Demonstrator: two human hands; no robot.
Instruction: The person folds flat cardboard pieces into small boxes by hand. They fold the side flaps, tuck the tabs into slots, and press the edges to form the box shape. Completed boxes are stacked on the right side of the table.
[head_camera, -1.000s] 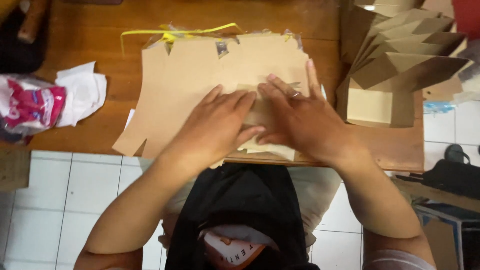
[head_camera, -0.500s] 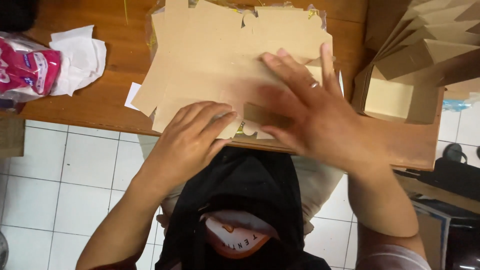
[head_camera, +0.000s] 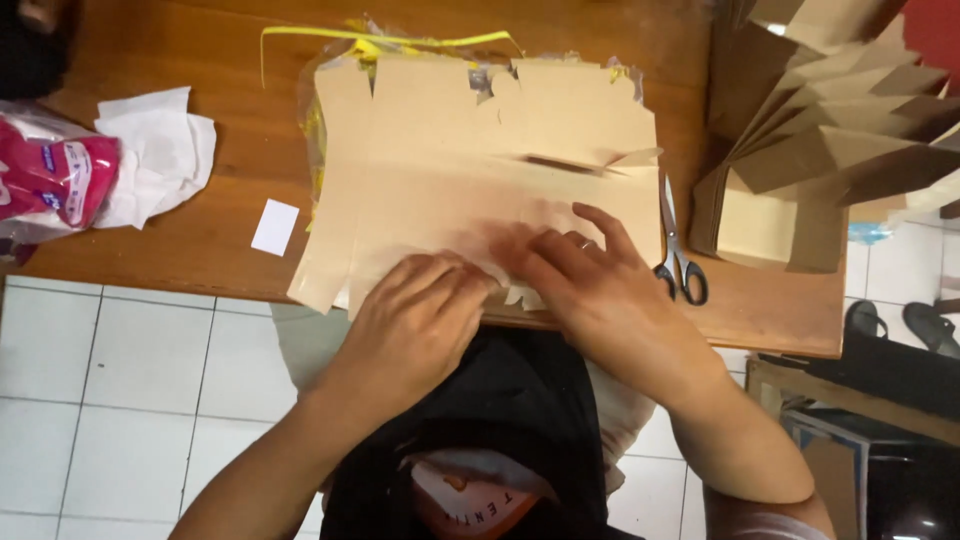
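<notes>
A flat tan cardboard sheet with cut flaps (head_camera: 470, 160) lies on the wooden table (head_camera: 220, 240), on top of a stack wrapped in clear plastic with yellow strapping (head_camera: 390, 42). My left hand (head_camera: 420, 320) rests with curled fingers on the sheet's near edge. My right hand (head_camera: 590, 290), wearing a ring, lies flat on the same edge, fingers spread and blurred. Both hands touch the cardboard side by side; whether either one grips it is unclear.
Scissors (head_camera: 678, 250) lie right of the sheet. Folded cardboard boxes (head_camera: 830, 150) are stacked at the right. At the left are crumpled white paper (head_camera: 155, 155), a pink packet (head_camera: 50, 180) and a small white card (head_camera: 275, 226). Tiled floor and sandals (head_camera: 905, 320) lie below.
My right hand has slid from the sheet's middle toward its near edge. My left hand moved up onto the edge beside it. The view has shifted, and the scissors now show.
</notes>
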